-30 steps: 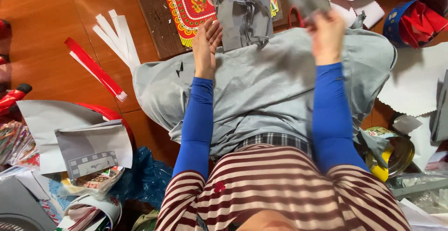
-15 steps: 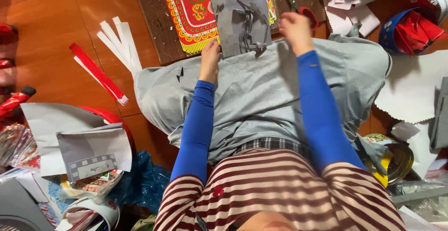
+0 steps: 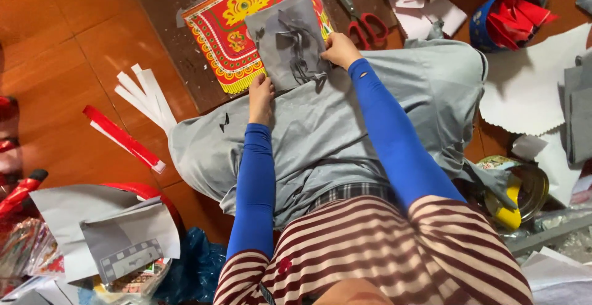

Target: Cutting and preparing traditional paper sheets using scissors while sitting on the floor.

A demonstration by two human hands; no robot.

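Grey paper sheet [image 3: 288, 40], red-yellow patterned mat [image 3: 231, 27], red-handled scissors [image 3: 364, 24], blue sleeves [image 3: 256, 188]

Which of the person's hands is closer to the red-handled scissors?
The right hand. It rests on the grey sheet's right edge, just below-left of the scissors. The left hand sits at the sheet's lower left corner, farther away.

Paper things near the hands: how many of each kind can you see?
Grey paper sheet under the hands: 1
Red and yellow patterned sheet: 1
White paper strips, fanned: 4, as far as I can tell
Red and white strip: 1
Total: 7
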